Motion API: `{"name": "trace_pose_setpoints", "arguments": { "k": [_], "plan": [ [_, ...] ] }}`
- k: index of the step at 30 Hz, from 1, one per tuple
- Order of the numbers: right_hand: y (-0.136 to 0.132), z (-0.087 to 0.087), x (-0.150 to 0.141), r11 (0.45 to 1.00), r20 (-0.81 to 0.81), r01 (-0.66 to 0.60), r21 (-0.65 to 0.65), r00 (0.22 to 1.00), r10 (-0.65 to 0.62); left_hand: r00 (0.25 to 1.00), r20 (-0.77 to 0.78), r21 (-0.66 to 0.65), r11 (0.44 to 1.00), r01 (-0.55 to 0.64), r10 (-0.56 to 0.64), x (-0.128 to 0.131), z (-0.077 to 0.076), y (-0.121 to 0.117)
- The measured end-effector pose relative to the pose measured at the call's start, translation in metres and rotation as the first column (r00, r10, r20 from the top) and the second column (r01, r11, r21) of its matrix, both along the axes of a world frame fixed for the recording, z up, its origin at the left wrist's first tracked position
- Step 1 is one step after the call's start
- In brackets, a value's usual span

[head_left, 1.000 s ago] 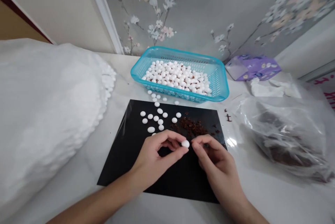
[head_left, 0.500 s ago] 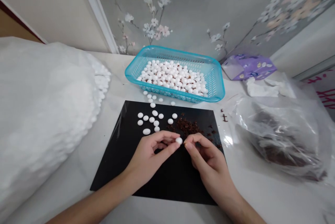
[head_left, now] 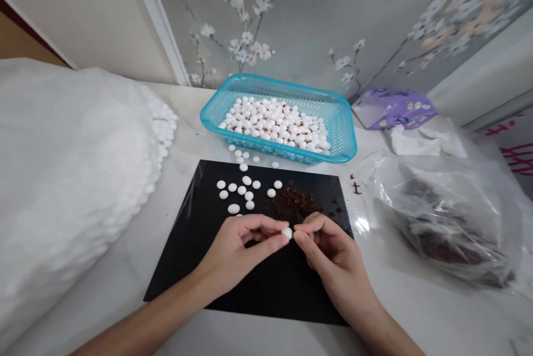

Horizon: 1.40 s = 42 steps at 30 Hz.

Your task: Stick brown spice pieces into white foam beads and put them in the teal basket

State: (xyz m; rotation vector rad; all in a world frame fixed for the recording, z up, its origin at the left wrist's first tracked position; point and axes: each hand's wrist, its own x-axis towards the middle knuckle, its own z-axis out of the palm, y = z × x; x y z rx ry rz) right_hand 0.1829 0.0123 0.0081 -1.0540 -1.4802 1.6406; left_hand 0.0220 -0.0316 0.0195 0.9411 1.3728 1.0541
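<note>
Over the black board, my left hand pinches a small white egg-shaped ball between thumb and forefinger. My right hand is closed in a pinch against the ball's right side. A tiny brown piece showed at those fingertips a moment ago; now the fingers mostly hide it. Behind my right hand lies a pile of small dark-brown pieces on the board. Several loose white balls are scattered over the board's upper left, and some lie on the table just beyond it.
A blue plastic basket of white balls, with brown bits among them, stands behind the board. At left bulges a large white bag. To the right are a clear bag of brown pieces and a purple tissue pack.
My hands have come together: the right fingertips, apart from the ball before, now touch it. The ball sits slightly lower. One loose ball at the board's upper left has shifted slightly left.
</note>
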Motion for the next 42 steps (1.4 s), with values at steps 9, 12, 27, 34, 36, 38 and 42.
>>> {"name": "trace_pose_setpoints", "arguments": {
  "k": [9, 12, 27, 34, 36, 38, 42],
  "plan": [
    [0.002, -0.003, 0.001, 0.993, -0.103, -0.078, -0.094, 0.992, 0.068, 0.985, 0.17, -0.073, 0.996, 0.053, -0.04, -0.003, 0.002, 0.0],
    [0.003, -0.003, 0.002, 0.989, -0.117, -0.1, -0.108, 0.989, 0.087, 0.98, 0.194, -0.073, 0.996, 0.054, -0.039, -0.003, 0.003, 0.001],
    [-0.009, -0.003, -0.002, 0.992, 0.02, 0.075, 0.104, 0.997, -0.078, 0.991, 0.135, -0.065, 0.998, -0.009, 0.018, -0.004, 0.005, 0.005],
    [-0.014, -0.008, -0.005, 0.833, 0.2, 0.018, 0.553, 0.968, -0.154, 0.993, 0.113, -0.051, 0.998, 0.043, -0.037, -0.005, 0.004, 0.001],
    [-0.01, -0.006, -0.005, 0.738, 0.25, -0.043, 0.673, 0.953, -0.173, 0.993, 0.113, -0.041, 0.998, 0.039, -0.034, -0.004, 0.004, 0.001],
    [-0.003, -0.001, -0.005, 0.666, 0.305, -0.116, 0.737, 0.936, -0.175, 0.993, 0.115, -0.026, 0.999, 0.03, -0.027, -0.004, 0.004, 0.001],
    [0.025, 0.018, -0.009, 0.517, 0.256, -0.07, 0.853, 0.92, -0.296, 0.992, 0.119, 0.001, 0.999, 0.032, -0.032, -0.002, 0.001, 0.001]
  ]
}}
